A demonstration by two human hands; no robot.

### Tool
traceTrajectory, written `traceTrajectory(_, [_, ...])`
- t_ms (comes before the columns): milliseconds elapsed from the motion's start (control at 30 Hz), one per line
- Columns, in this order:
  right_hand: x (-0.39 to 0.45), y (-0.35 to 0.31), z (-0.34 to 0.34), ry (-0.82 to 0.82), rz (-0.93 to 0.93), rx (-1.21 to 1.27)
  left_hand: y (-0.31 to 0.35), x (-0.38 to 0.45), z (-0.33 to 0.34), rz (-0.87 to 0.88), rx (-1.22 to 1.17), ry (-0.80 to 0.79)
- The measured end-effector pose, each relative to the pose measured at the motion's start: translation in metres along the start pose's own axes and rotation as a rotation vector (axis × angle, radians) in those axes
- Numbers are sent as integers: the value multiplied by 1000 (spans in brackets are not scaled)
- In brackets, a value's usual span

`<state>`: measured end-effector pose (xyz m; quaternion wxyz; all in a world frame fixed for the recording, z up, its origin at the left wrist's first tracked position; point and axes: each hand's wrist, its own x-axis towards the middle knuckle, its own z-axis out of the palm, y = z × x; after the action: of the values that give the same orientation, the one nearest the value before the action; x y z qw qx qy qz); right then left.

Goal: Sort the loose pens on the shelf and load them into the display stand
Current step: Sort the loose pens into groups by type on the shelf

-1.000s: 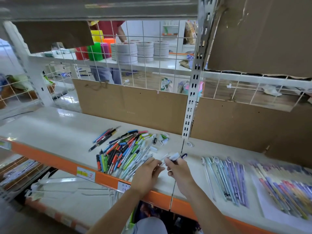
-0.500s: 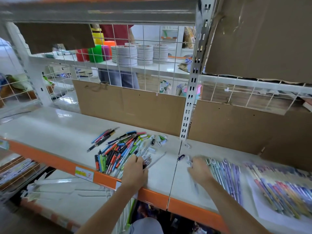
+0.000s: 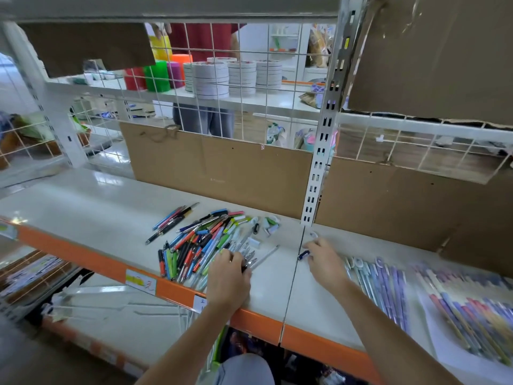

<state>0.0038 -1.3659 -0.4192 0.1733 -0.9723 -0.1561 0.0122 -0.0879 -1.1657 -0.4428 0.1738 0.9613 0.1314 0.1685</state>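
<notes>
- Left hand [image 3: 229, 269] curled into the mixed pen pile [image 3: 200, 243] near the shelf [image 3: 83, 212] front edge, gripping pens.
- Right hand [image 3: 323, 259] by the shelf seam, fingers pinching a small dark-blue cap [image 3: 303, 254]; grip unclear.
- Pile pens lie front-to-back, slanted; left hand nearer.
- Sorted pale-blue/purple row [image 3: 380, 284] lies right.

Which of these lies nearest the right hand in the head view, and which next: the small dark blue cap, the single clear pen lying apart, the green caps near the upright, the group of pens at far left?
From the right hand:
1. Small dark blue cap, at its fingertips.
2. Single clear pen, just left of the shelf seam.
3. Green caps, farther back and left.
4. Far-left pens, beyond the mixed pile.
</notes>
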Motion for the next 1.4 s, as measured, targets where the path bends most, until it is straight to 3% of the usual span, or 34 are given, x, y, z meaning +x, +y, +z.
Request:
traceTrajectory(233, [-8, -13, 7, -19, 81, 41, -5, 0, 1, 54, 22, 5])
traceTrajectory(400, [-40, -25, 14, 14, 76, 479, -3, 1, 2, 19, -4, -7])
traceTrajectory(533, [-61, -31, 22, -4, 84, 600, -2, 2, 2, 31, 51, -28])
traceTrajectory(700, [-73, -25, 14, 51, 226, 1010, -3, 1, -1, 85, 130, -53])
traceTrajectory(800, [-75, -22, 10, 79, 276, 1159, 1, 0, -1, 208, -2, 14])
traceTrajectory(933, [-76, -23, 8, 105, 305, 1272, 19, -11, -5, 300, -210, -75])
traceTrajectory(1200, [-74, -23, 7, 112, 332, 1371, 21, -17, 0, 356, -306, -215])
traceTrajectory(1400, [-76, -25, 8, 81, 291, 1147, 18, -19, 0, 306, -342, -232])
